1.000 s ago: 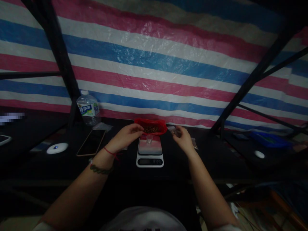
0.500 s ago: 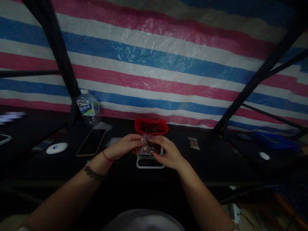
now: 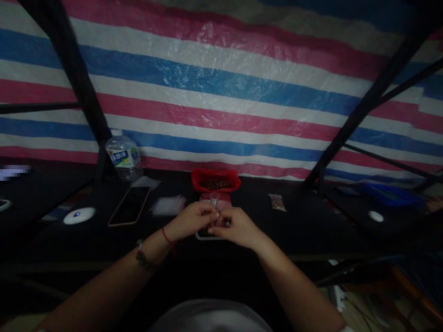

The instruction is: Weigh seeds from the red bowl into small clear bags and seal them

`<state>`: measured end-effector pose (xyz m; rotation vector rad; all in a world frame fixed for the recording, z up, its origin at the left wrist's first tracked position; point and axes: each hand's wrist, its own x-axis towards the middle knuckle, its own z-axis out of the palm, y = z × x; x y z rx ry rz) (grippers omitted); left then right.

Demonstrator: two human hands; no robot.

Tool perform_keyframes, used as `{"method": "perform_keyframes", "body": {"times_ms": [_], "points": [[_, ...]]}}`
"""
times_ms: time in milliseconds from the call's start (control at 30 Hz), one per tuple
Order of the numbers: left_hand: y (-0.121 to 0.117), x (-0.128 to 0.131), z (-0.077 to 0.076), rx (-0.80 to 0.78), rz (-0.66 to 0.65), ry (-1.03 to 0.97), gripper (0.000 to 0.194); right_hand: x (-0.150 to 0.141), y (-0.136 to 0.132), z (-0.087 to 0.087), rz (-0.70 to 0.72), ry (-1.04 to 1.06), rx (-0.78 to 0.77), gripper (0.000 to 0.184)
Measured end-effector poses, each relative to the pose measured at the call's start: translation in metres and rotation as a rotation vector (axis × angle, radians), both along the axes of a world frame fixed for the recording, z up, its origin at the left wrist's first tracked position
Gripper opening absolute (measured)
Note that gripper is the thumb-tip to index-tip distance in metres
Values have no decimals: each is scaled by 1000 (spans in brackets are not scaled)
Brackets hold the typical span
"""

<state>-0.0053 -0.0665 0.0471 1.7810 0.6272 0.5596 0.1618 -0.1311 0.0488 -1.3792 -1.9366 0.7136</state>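
My left hand (image 3: 196, 218) and my right hand (image 3: 239, 227) meet over a small digital scale (image 3: 206, 238), fingers closed on a small clear plastic bag (image 3: 214, 198). A narrow part of the bag sticks up beyond the fingertips; most of it is hidden behind the fingers. Under the hands, the scale shows a white front edge and a reddish-tinted platform. Just behind it stands a red plastic-lined container (image 3: 197, 180) holding small brown dried bits. Off to the right, a filled clear bag (image 3: 277, 202) lies flat on the black table.
Left of my hands lie a stack of clear bags (image 3: 168, 205), a phone (image 3: 129, 205) and a white oval device (image 3: 79, 215). A large clear bottle (image 3: 123, 157) stands at the back left. Dark slanted frame bars (image 3: 78, 87) flank the striped sheet (image 3: 207, 83). A blue tray (image 3: 392, 195) is farther right.
The bag was spread flat between both hands with brown contents showing; now it is turned narrow and pinched lower. My hands have come closer together, and the view has shifted slightly.
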Motion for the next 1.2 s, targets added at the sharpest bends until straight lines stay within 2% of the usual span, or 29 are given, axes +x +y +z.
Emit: {"method": "perform_keyframes", "body": {"times_ms": [67,133,233,300,433,667,767,867,933,1000,1067,1200], "points": [[-2,1,-1,5,-21,31,30,1,2,-3,12,17,-74,30],[-3,1,-1,-27,-45,45,31,5,4,-5,88,76,-161,25],[-4,-1,2,-50,-71,24,32,16,8,-3,242,197,-260,28],[-5,-1,5,-28,-84,12,31,22,10,-1,288,259,-272,30],[-10,1,7,33,-21,82,24,24,12,0,271,268,-250,25],[-12,5,4,-58,53,172,16,18,16,-10,187,174,-245,22],[-11,3,5,-89,115,159,21,23,17,-7,64,169,-172,25],[-11,2,6,-82,178,155,24,26,12,1,-58,80,9,26],[-11,2,6,-104,183,167,21,23,6,8,-91,0,179,21],[-12,4,6,-125,168,188,19,17,-1,14,-67,-63,300,15],[-14,5,5,-116,166,218,18,12,-6,17,-2,-143,324,21],[-24,8,4,-41,107,262,20,8,-11,17,40,-328,240,26]]}}
